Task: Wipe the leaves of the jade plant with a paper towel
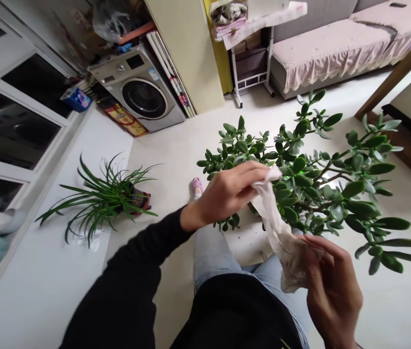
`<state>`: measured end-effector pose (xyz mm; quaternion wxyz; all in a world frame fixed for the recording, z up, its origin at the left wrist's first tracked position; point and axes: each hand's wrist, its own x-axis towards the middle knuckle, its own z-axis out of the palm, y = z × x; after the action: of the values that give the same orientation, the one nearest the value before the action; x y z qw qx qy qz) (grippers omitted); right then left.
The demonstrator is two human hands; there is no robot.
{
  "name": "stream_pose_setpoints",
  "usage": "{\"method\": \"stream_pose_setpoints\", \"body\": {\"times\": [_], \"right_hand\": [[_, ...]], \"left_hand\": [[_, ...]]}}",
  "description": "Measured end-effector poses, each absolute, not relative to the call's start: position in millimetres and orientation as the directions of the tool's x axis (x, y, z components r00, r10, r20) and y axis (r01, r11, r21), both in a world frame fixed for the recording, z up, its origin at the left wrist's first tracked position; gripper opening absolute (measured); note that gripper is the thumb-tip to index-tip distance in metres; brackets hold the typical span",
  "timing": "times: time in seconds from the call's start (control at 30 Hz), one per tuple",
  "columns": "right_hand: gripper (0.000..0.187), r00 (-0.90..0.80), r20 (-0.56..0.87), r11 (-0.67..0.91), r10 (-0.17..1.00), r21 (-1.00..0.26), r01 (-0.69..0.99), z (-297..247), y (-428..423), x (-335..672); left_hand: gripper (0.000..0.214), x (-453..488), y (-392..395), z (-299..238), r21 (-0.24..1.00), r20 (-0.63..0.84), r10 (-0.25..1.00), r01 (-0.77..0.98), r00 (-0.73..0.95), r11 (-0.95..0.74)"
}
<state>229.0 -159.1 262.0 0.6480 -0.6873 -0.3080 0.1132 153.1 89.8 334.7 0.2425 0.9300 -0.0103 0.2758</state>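
A crumpled white tissue (pixel 276 220), smudged greyish toward its lower end, stretches between my two hands in front of my lap. My left hand (pixel 227 191) pinches its upper end between thumb and fingers. The lower, bunched end is gripped by my right hand (pixel 332 286), closer to my body. Just beyond both hands spreads a large jade plant (pixel 361 211) with thick, glossy green leaves; some leaves sit right behind the tissue. Its pot is hidden by the foliage and my hands.
On the left, a long-leaved potted plant (pixel 109 203) hangs over a white ledge (pixel 78 261). A washing machine (pixel 143 92) stands beyond it. At the back are a wheeled side table (pixel 252 80) and a sofa (pixel 329 53) with pink covers. My pink slipper (pixel 197 184) rests on the floor.
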Motion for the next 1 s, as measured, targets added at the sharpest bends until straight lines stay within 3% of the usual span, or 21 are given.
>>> {"method": "stream_pose_setpoints", "body": {"times": [0.1,0.2,0.27,0.37,0.43,0.57,0.7,0.8,0.9,1.0], "right_hand": [[0.024,0.763,0.27,0.008,0.588,-0.945,0.327,254.7,-164.7,226.4],[0.018,0.703,0.172,-0.05,0.69,-0.958,0.283,251.1,-166.0,221.5],[0.018,0.622,0.006,-0.114,0.783,-0.982,0.152,250.4,-163.0,216.3],[0.027,0.365,-0.233,-0.232,0.901,-0.972,-0.046,246.1,-154.3,206.9],[0.034,0.209,-0.32,-0.309,0.924,-0.947,-0.084,240.0,-149.0,200.8],[0.037,0.157,-0.378,-0.371,0.913,-0.926,-0.068,227.0,-148.0,194.7],[0.032,0.216,-0.264,-0.257,0.94,-0.964,-0.061,223.2,-156.1,197.3],[0.021,0.306,-0.13,-0.157,0.943,-0.985,0.065,223.7,-158.9,197.3],[0.004,0.388,0.032,-0.085,0.921,-0.956,0.281,221.9,-157.8,192.6],[0.008,0.428,0.136,-0.085,0.894,-0.884,0.459,216.8,-157.3,188.6]], "left_hand": [[0.022,101.1,77.3,305.2,0.674,0.63,0.555,-0.025,0.543,-0.739],[0.026,53.8,59.0,271.6,0.835,0.53,0.821,0.036,0.214,-0.549],[0.032,33.0,47.9,257.9,0.906,0.419,0.903,0.019,0.099,-0.422],[0.047,16.5,41.3,253.9,0.934,0.357,0.934,-0.009,0.035,-0.357],[0.057,9.3,43.8,255.3,0.926,0.378,0.925,-0.021,0.026,-0.378],[0.07,-5.6,52.0,246.2,0.909,0.415,0.908,0.016,0.061,-0.417],[0.074,-15.9,52.3,223.9,0.912,0.411,0.911,-0.024,0.041,-0.41],[0.076,-20.6,47.9,212.2,0.917,0.391,0.92,-0.075,-0.018,-0.391],[0.079,-25.1,39.9,206.3,0.948,0.246,0.968,-0.194,-0.05,-0.251],[0.075,-28.5,31.0,200.1,0.958,0.045,0.999,-0.281,-0.027,-0.05]]}}
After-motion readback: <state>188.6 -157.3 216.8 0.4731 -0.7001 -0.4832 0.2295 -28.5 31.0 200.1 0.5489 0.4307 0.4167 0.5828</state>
